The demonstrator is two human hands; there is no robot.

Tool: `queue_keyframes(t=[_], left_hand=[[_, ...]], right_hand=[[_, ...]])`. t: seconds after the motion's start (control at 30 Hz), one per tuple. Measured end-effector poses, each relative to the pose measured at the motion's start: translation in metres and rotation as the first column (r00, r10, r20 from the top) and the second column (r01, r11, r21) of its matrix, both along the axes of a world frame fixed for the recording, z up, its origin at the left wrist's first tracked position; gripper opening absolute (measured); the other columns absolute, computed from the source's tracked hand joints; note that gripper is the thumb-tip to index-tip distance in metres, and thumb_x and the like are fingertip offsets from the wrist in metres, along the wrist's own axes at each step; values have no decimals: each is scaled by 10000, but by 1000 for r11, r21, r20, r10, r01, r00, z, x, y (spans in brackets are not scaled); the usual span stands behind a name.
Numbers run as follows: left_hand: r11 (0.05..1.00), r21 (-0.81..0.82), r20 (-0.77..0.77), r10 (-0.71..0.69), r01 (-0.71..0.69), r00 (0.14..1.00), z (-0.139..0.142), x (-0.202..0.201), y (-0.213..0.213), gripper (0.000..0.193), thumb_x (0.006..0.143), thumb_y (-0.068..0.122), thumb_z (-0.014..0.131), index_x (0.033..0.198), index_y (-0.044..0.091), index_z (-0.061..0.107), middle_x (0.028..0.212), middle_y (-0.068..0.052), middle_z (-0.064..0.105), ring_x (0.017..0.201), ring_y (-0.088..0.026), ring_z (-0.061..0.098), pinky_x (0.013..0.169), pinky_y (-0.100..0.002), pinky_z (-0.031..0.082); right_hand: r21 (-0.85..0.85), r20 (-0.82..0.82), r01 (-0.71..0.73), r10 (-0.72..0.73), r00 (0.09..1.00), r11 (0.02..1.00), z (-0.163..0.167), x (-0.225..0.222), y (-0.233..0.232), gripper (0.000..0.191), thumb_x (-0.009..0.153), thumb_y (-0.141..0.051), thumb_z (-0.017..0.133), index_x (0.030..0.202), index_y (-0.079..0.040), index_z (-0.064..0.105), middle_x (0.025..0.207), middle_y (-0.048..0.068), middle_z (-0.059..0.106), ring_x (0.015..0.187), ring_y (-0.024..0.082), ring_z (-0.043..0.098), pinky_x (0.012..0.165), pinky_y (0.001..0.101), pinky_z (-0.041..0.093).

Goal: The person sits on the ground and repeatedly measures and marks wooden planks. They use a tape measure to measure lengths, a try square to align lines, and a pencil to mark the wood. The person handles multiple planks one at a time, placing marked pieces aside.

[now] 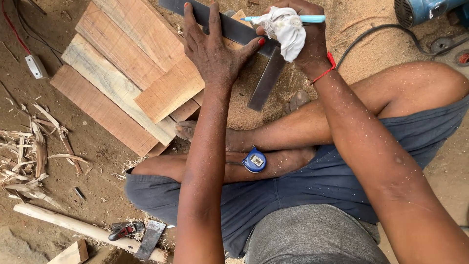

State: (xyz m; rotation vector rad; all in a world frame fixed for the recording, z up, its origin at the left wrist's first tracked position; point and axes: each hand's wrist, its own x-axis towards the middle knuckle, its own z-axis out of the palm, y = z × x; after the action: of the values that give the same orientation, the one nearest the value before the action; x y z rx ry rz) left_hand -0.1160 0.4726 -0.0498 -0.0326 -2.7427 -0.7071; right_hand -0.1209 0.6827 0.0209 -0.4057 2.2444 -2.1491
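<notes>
My left hand (pixel 215 49) lies flat, fingers spread, pressing a dark metal square (pixel 266 80) onto a short wooden board (pixel 168 93). My right hand (pixel 305 36), with a white cloth bandage wrapped round the fingers and a red thread at the wrist, holds a light blue pen (pixel 293 19) over the square's upper arm. A blue tape measure (pixel 254 160) rests on my crossed leg, just below my left forearm.
Several longer planks (pixel 105 80) are stacked under the board at upper left. A wooden-handled adze (pixel 93 230) lies at lower left beside wood shavings (pixel 24 156). A blue power tool (pixel 422 10) and its cable sit at top right on sawdust. A white switch box (pixel 36 66) lies far left.
</notes>
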Motion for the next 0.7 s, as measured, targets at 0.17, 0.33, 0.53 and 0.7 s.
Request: queue_keyframes(t=[0.17, 0.33, 0.53, 0.7], left_hand=[[1000, 11, 21, 28, -28, 999, -2, -2, -2, 1216, 611, 846, 942, 1549, 297, 396, 1645, -173, 147, 1499, -420, 273, 1139, -618, 349], [999, 20, 48, 37, -38, 998, -6, -1, -2, 1199, 607, 808, 945, 1537, 273, 411, 1639, -171, 162, 1503, -425, 270, 1173, -612, 346], [999, 23, 34, 31, -32, 999, -6, -1, -3, 1191, 608, 834, 925, 1529, 268, 424, 1641, -187, 164, 1503, -425, 265, 1170, -622, 338], [999, 0, 40, 39, -39, 998, -8, -1, -3, 1231, 582, 886, 866, 1546, 268, 413, 1628, -194, 168, 1506, -437, 252, 1149, -629, 338]], right_hand=[[298, -257, 52, 28, 966, 953, -16, -17, -14, 123, 1150, -117, 713, 1145, 5, 721, 1059, 94, 766, 955, 145, 757, 844, 285, 632], [366, -279, 56, 52, 959, 929, -27, -19, -18, 120, 1140, -122, 728, 1141, -2, 726, 1046, 98, 763, 948, 152, 752, 837, 287, 626], [396, -217, -9, 103, 971, 918, -16, -21, -1, 117, 1128, -127, 746, 1136, -12, 732, 1030, 103, 759, 940, 160, 747, 827, 291, 619], [457, -187, 78, 11, 982, 886, -22, -23, 10, 116, 1119, -132, 761, 1132, -19, 738, 1017, 106, 756, 933, 167, 743, 819, 293, 612]])
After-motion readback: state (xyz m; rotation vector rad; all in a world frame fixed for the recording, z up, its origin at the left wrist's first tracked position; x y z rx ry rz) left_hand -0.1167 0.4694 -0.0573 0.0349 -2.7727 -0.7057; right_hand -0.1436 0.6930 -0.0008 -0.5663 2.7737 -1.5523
